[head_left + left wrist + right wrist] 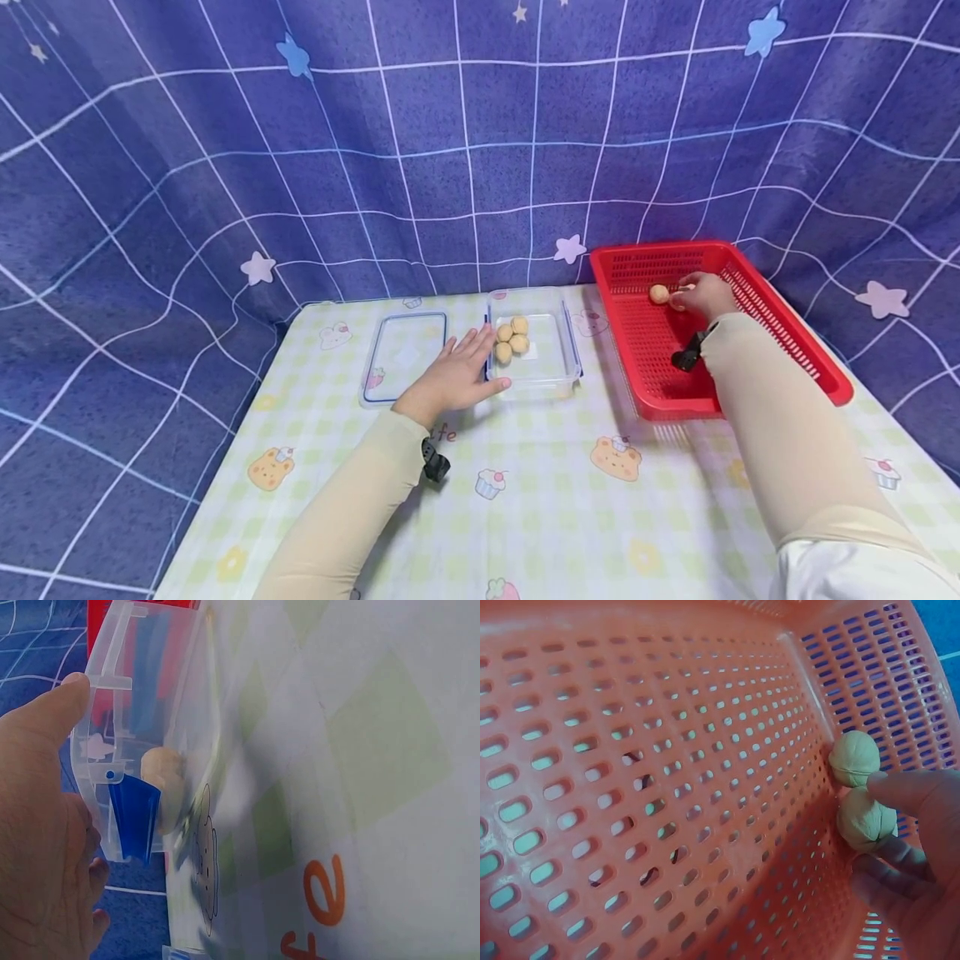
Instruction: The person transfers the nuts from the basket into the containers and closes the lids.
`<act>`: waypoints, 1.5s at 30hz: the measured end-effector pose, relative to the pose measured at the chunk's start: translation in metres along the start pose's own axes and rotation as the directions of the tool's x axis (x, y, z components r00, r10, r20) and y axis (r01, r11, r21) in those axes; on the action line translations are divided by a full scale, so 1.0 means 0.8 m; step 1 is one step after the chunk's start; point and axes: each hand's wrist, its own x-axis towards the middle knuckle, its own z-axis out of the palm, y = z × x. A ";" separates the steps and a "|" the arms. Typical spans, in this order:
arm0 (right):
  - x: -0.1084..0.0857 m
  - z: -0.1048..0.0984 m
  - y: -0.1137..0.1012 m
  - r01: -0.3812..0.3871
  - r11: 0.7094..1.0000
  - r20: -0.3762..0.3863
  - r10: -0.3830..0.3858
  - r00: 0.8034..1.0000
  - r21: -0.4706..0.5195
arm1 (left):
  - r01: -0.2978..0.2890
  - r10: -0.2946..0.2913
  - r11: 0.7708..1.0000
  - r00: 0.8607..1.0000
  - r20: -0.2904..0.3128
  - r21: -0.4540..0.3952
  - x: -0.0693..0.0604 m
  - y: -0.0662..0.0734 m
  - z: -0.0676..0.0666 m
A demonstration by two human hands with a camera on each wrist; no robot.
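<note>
In the red basket [648,367], my right hand [705,296] pinches a round tan ball [866,819] between thumb and fingers. A second ball [855,757] lies against it, near the basket's far wall. My left hand [457,375] rests on the near left edge of the clear container [551,375], fingers straight and spread, thumb at the front rim. Several similar balls [519,343] sit in the container's left part. In the left wrist view the left hand [45,817] touches the container's rim, beside a blue clip [136,817].
A clear lid [405,333] with a blue seal lies flat to the left of the container. The patterned tablecloth [555,500] covers the table, and a blue curtain [495,183] with a white grid hangs behind and at the sides.
</note>
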 end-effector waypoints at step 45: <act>-0.022 -0.058 -0.117 0.059 0.997 -0.028 -0.057 0.998 0.049 | 0.009 -0.009 1.000 1.000 0.009 0.029 0.001 0.000 -0.002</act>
